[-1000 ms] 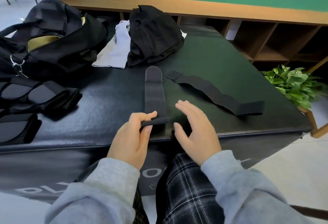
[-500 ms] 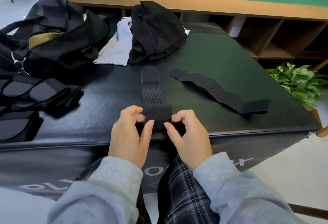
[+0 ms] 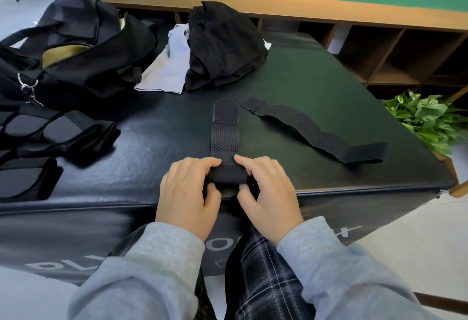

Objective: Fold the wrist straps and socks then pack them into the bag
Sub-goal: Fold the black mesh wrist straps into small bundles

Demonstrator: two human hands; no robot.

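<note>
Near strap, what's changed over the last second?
The right hand joined the left hand on the near strap; together they rolled its near end away from the person, and both now pinch the roll. The far strap stayed flat.

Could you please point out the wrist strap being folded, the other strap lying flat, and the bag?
Folded wrist strap (image 3: pixel 225 140): head view, on its perforated middle section.
Flat wrist strap (image 3: pixel 314 131): head view, on its perforated middle.
Bag (image 3: pixel 96 66): head view, on its black side panel.
</note>
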